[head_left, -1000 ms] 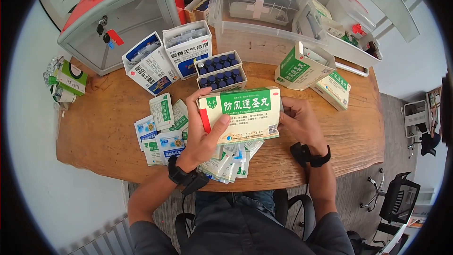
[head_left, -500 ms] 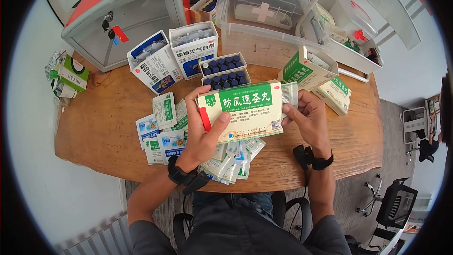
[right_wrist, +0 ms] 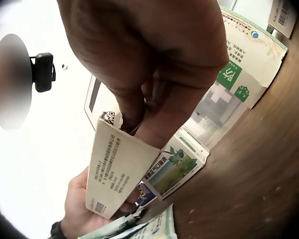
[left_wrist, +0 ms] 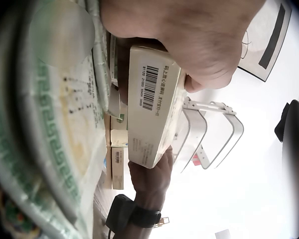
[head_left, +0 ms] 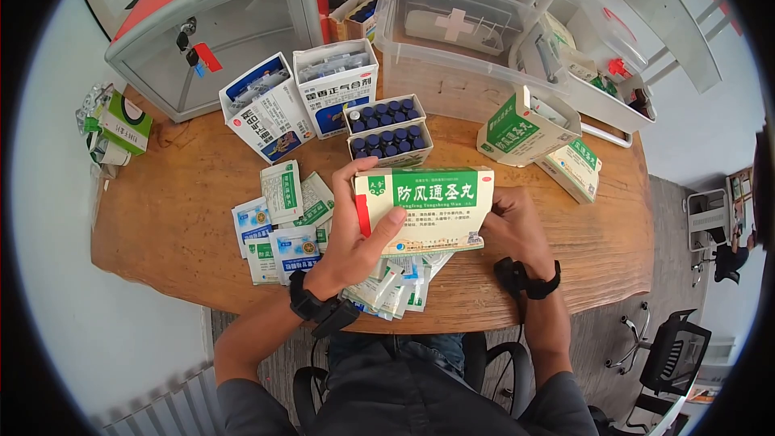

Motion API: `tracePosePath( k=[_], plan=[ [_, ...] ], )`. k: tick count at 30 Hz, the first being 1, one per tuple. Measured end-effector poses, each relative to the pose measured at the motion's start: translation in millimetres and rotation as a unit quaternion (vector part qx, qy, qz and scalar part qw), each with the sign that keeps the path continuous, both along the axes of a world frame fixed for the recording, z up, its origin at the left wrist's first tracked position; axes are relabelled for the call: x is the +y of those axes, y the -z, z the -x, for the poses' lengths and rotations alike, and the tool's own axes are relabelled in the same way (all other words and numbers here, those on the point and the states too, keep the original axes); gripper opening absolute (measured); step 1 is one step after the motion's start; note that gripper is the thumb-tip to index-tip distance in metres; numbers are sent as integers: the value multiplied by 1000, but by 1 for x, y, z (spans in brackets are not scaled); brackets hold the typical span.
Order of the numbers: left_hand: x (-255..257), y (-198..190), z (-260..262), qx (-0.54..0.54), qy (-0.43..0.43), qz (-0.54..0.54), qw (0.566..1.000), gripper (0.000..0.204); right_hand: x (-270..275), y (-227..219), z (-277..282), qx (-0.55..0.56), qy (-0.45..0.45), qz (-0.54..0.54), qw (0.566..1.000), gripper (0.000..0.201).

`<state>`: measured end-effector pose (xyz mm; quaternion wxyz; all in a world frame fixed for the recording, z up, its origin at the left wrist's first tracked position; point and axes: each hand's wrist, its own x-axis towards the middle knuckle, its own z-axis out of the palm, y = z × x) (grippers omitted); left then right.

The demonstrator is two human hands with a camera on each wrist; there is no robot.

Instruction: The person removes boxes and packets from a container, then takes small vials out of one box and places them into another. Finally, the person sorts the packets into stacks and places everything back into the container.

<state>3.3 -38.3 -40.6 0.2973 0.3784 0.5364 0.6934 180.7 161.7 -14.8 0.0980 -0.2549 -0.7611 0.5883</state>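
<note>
The left hand [head_left: 355, 234] grips the left end of a green-and-cream box [head_left: 436, 230], thumb across its front. At the box's other end is the right hand [head_left: 521, 228]. In the right wrist view, that hand's fingers [right_wrist: 162, 117] reach into the open end of the box [right_wrist: 120, 169]; whether they pinch anything inside is hidden. The left wrist view shows the closed, barcoded end of the box [left_wrist: 149, 104] near the left hand [left_wrist: 189, 37]. Below the box lie loose sachets [head_left: 375, 289], with more sachets [head_left: 281, 192] to the left.
Behind stand two white medicine boxes [head_left: 339, 97], trays of blue-capped vials [head_left: 389, 144] and a clear plastic bin [head_left: 444, 81]. Two more green-and-cream boxes [head_left: 517, 133] are at the right. A red-edged case [head_left: 234, 40] and a small green box [head_left: 125, 123] are at the left.
A sachet showed between the right fingers and the box half a second ago; it is now out of sight. The right hand has moved against the box's end, and the box has shifted slightly right and down.
</note>
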Motion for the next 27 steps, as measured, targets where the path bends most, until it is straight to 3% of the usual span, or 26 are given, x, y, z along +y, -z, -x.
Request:
tracePosePath(
  k=[1, 5, 8, 10, 20, 25, 27],
  plan=[
    [0, 1, 0, 0, 0, 0, 1000, 68, 0, 0, 0, -41, -6, -45, 998, 14],
    [2, 4, 0, 10, 2, -19, 1000, 68, 6, -3, -5, -30, -52, -104, 993, 19],
    [3, 2, -1, 5, -7, -22, 1000, 67, 9, -11, -7, 29, -45, -50, 997, 22],
    [2, 2, -1, -3, -16, -24, 1000, 67, 6, -20, -6, 129, -22, 58, 990, 26],
    [3, 3, 0, 11, -29, -20, 999, 68, 17, -20, -10, 49, -60, -1, 997, 28],
    [0, 2, 2, -11, -17, -13, 1000, 68, 13, -23, -9, 42, -77, 153, 984, 30],
    [-1, 1, 1, 1, -3, -8, 1000, 71, 17, -21, -12, 37, -95, 148, 984, 30]
  ],
)
